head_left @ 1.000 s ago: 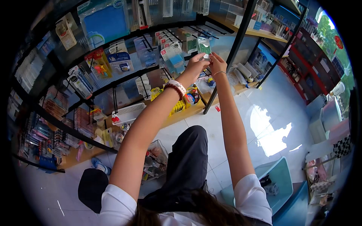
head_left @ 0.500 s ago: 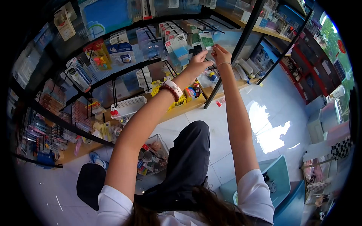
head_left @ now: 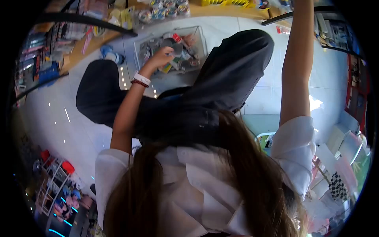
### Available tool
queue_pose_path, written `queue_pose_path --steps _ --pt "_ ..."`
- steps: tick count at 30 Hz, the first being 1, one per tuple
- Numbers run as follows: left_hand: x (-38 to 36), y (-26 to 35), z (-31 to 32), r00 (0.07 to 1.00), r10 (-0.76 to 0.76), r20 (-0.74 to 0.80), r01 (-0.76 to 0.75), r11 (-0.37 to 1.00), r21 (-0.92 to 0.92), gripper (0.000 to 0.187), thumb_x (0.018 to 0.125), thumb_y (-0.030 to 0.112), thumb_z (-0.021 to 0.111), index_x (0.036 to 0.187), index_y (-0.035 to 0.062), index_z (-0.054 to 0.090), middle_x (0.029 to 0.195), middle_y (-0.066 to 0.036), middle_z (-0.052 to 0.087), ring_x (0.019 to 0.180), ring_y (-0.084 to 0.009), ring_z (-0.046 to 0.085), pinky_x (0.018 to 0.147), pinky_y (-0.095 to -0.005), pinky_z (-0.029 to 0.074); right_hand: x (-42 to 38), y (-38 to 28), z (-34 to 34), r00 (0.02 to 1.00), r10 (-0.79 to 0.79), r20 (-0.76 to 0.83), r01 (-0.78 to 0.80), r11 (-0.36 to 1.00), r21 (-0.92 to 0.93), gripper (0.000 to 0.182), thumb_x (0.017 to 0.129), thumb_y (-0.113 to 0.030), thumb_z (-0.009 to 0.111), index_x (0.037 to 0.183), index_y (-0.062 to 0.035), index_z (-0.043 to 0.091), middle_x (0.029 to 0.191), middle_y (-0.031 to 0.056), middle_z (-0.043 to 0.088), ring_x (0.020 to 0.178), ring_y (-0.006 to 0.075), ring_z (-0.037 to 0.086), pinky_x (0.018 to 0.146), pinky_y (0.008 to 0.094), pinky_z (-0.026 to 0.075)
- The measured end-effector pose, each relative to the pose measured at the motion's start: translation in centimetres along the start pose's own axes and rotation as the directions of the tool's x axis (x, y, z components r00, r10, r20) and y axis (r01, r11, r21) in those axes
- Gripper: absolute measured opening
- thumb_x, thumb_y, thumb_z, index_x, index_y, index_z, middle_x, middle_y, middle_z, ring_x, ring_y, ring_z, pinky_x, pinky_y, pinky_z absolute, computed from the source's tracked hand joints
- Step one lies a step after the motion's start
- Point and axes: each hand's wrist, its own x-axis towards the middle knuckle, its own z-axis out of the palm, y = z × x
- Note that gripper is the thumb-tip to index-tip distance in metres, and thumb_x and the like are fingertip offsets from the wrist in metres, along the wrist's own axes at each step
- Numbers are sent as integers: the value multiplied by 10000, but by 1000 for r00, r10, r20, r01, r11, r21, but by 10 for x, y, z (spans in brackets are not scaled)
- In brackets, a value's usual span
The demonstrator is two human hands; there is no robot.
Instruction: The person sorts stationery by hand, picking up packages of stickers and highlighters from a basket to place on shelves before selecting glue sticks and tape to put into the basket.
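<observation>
My left hand (head_left: 161,57), with a white band and a dark red beaded bracelet (head_left: 140,81) at the wrist, reaches over a clear plastic bin (head_left: 203,42) on the floor. Its fingers are slightly apart and bent down toward the jumbled small packages inside. A red-and-white item (head_left: 176,37) and a round, greyish item (head_left: 167,42) lie close to the fingertips. My right arm (head_left: 297,59) stretches up past the top edge of the view, so the right hand is out of sight.
A wooden shelf edge (head_left: 221,15) runs along the top, carrying several round containers (head_left: 158,12) and yellow packages (head_left: 225,2). Black shelf posts (head_left: 87,19) stand at the left. My bent knees (head_left: 252,43) flank the bin. A white wire rack (head_left: 51,181) is at lower left.
The view has tilted down from the hanging display. My left hand has moved from the green packet down to the bin. My right hand, earlier on that packet, has left the view.
</observation>
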Motion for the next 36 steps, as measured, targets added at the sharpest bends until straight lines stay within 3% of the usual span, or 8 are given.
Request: queue_pose_path --steps 2,4,6,11,13,17,19,36 --pt "-15 -67 -33 968 -145 -205 169 980 103 340 754 72 581 1077 -28 545 1000 -154 613 946 -219 588 790 -295 466 -29 51 -30 904 -252 347 279 960 -30 330 772 -235 589 944 43 544 825 142 601 720 229 602 610 317 500" --pt "-17 -104 -49 928 -137 -347 159 987 37 333 746 54 570 1069 -27 551 1028 -176 605 954 -250 588 798 -311 466 -146 -45 17 904 417 -96 -232 666 709 51 830 -16 470 793 18 461 791 102 532 795 192 538 629 268 484" --pt "-12 -127 -58 904 -75 -422 303 807 507 296 734 86 576 1015 -9 577 958 -218 610 907 -318 599 771 -345 477 -224 -20 26 926 350 141 -329 566 756 54 825 -6 482 772 1 490 746 86 524 648 169 514 558 258 456" --pt "15 -128 -26 967 -132 -216 242 734 635 297 747 152 593 982 -29 598 978 -244 595 918 -362 586 786 -417 476 -371 -92 35 833 551 61 -527 754 391 139 860 -30 541 980 38 532 768 118 587 649 145 549 593 252 469" --pt "30 -132 -9 889 -423 -173 456 849 267 323 749 188 618 974 -43 605 956 -260 598 858 -351 613 731 -396 502 -386 -107 23 833 539 124 -541 749 382 159 860 -35 547 1002 36 528 794 120 592 673 143 554 613 248 472" --pt "56 -188 26 838 -257 -481 392 897 203 353 739 240 648 926 -57 617 881 -242 621 782 -309 641 660 -377 519 -388 -102 1 819 525 233 -574 737 357 154 870 -36 533 1011 27 531 824 108 595 727 139 564 657 251 483" --pt "60 -192 45 712 -504 -490 150 790 -594 341 738 268 651 876 -43 633 789 -191 636 717 -253 652 610 -354 518 -386 -92 -2 791 536 294 -611 707 357 148 876 -39 524 1010 24 533 827 97 595 749 139 568 681 248 481" --pt "-44 -122 28 857 -511 -60 314 612 -726 236 810 350 548 765 123 502 600 6 505 506 -116 504 391 -266 318 -456 -76 94 636 389 667 -389 908 -158 127 807 -62 566 735 42 570 639 26 583 584 75 498 498 249 415"
